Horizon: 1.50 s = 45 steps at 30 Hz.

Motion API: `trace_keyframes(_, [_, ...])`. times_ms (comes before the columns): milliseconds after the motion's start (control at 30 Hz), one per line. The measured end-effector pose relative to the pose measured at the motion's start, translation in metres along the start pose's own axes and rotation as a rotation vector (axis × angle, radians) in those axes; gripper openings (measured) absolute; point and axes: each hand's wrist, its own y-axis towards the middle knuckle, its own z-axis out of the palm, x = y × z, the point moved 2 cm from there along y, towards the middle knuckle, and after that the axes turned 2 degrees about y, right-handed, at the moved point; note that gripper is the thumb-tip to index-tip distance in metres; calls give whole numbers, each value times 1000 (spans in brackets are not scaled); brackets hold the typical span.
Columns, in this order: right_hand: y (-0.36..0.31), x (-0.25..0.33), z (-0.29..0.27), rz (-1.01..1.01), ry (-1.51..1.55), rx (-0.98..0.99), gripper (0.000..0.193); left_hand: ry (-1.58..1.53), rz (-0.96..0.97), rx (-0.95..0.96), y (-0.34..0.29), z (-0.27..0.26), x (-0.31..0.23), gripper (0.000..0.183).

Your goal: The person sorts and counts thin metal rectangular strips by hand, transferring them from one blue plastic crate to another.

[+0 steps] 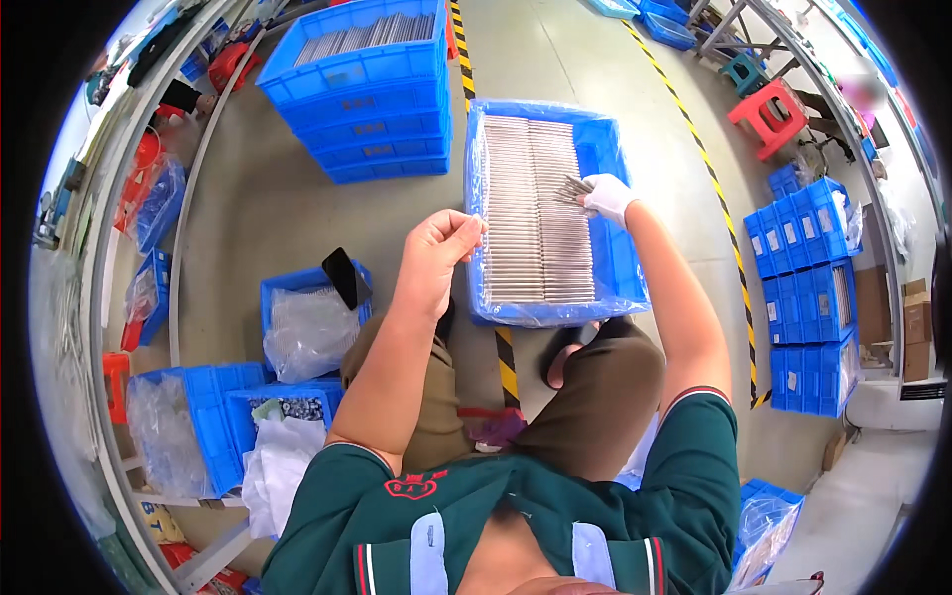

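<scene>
A blue plastic crate (pixel 617 260) lined with a clear plastic bag (pixel 555 313) stands in front of me. In it, thin silvery metal rods (pixel 514 218) lie side by side in two columns. My left hand (pixel 442 256), bare, is closed at the crate's left edge, thumb and forefinger pinched on the bag's rim. Over the right column is my right hand (pixel 607 196) in a white glove. Its fingers are closed around several thin grey metal rods (pixel 573 189), which fan out to the left. Part of the right column lies beneath them.
Stacked blue crates (pixel 372 129), the top one filled with metal pieces, stand at far left. A black phone (pixel 342 278) lies on a bagged crate (pixel 312 322) near my left knee. At right are a red stool (pixel 769 117) and more stacked crates (pixel 808 297). Striped tape (pixel 709 149) marks the floor.
</scene>
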Motion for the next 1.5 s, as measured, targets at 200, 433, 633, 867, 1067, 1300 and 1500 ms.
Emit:
trace_keyframes(200, [30, 9, 3, -113, -507, -21, 26, 12, -24, 8, -1, 0, -2, 14])
trace_keyframes(433, [28, 15, 17, -101, -620, -29, 28, 9, -39, 33, -1, 2, -4, 15])
trace_keyframes(633, [22, 6, 20, -328, -737, -309, 24, 2, -54, 44, -2, 2, -7, 14])
trace_keyframes(867, [32, 4, 26, -467, -763, -516, 19, -11, -47, 39, -2, 1, -3, 13])
trace_keyframes(1067, [34, -1, 34, -491, -764, -625, 17, -30, -48, 37, -3, 0, -4, 14])
trace_keyframes(1300, [27, -5, 41, -506, -756, -709, 18, -41, -53, 45, -2, 0, -3, 15])
trace_keyframes(1500, [29, -10, 36, -473, -634, -747, 20, -56, -58, 29, -2, -2, -3, 14])
